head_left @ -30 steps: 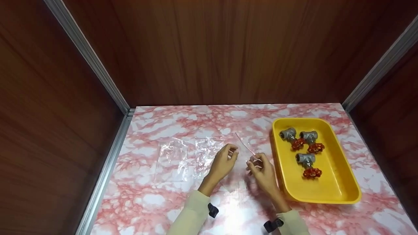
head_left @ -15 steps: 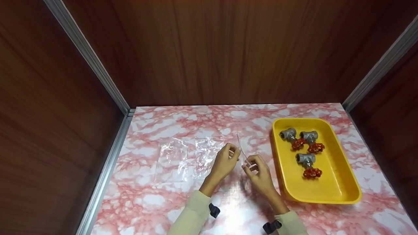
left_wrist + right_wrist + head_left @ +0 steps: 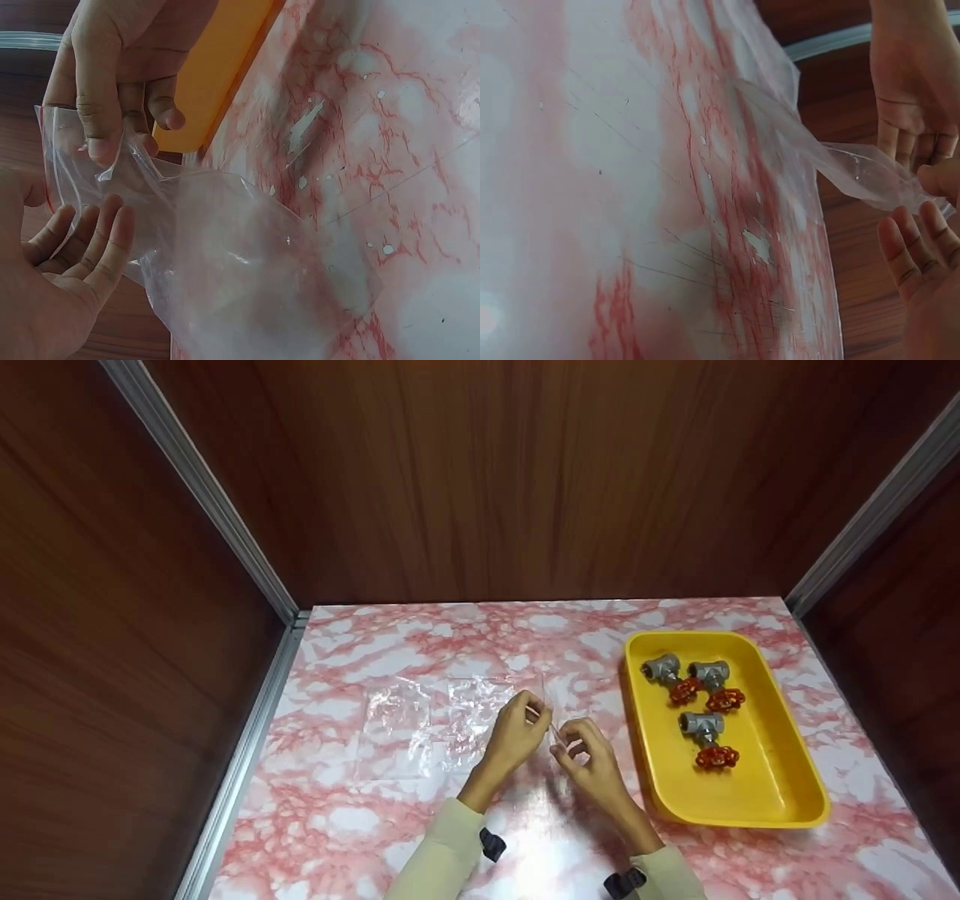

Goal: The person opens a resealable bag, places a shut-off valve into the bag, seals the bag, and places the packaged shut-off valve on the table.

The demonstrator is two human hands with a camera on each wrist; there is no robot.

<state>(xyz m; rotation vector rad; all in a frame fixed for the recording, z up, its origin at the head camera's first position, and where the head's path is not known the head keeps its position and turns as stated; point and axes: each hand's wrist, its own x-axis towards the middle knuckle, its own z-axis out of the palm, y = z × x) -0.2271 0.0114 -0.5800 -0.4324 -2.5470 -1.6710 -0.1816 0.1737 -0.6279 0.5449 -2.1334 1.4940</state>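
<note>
A clear plastic zip bag (image 3: 232, 262) with a red line along its mouth hangs between both hands. My left hand (image 3: 517, 727) pinches one side of the mouth. Close beside it, my right hand (image 3: 596, 761) pinches the other side, its thumb lying over the film in the left wrist view. The bag's body droops toward the table; in the right wrist view the bag (image 3: 862, 176) looks narrow and creased. From above the bag is nearly invisible, apart from its thin edge line between the fingertips.
Two more clear bags, a left one (image 3: 397, 727) and one nearer the hands (image 3: 469, 720), lie flat on the marbled table (image 3: 352, 817). To the right stands a yellow tray (image 3: 750, 802) holding three grey valves (image 3: 705, 726) with red handwheels. Wooden panels (image 3: 480, 480) enclose the table.
My right hand has moved left, bringing the bag's mouth to my left hand. The left hand, apart from the bag a second ago, now pinches its edge.
</note>
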